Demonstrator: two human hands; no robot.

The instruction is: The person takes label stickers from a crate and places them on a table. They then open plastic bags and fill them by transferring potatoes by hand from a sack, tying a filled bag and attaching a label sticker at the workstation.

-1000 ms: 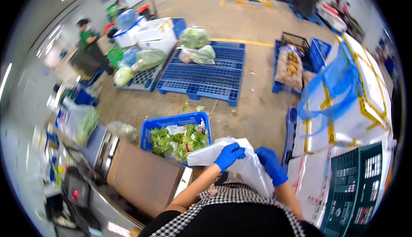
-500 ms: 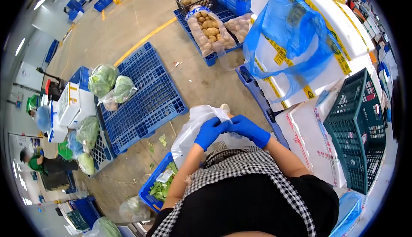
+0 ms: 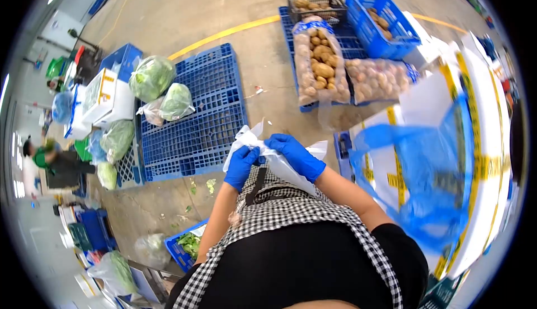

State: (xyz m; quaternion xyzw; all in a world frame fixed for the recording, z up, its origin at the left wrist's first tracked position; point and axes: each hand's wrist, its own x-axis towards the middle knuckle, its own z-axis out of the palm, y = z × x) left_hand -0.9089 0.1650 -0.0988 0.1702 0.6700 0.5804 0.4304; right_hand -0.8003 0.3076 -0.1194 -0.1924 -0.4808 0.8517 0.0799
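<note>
A white plastic bag [image 3: 285, 167] is stretched between my two gloved hands, just in front of the checked apron. My left hand [image 3: 241, 164], in a blue glove, pinches one part of it, with a white bunched end sticking up above the fingers. Gripping the bag from the other side is my right hand [image 3: 295, 154], also blue-gloved, its fingers closed on the plastic. Both hands are close together over the floor near a blue pallet [image 3: 190, 158]. Whether the bag contains anything cannot be seen.
Bagged cabbages [image 3: 152, 78] rest on the pallet's left edge. A sack of potatoes [image 3: 321, 63] and a blue crate [image 3: 386, 26] stand on another pallet. White foam boxes with a blue bag [image 3: 425, 180] are at right. A blue crate of leaves [image 3: 189, 244] is low left. One person [image 3: 53, 161] stands far left.
The bag has gone from hanging loosely open to being gathered and pulled taut between my hands. My view has turned right, bringing the potato sacks further into sight.
</note>
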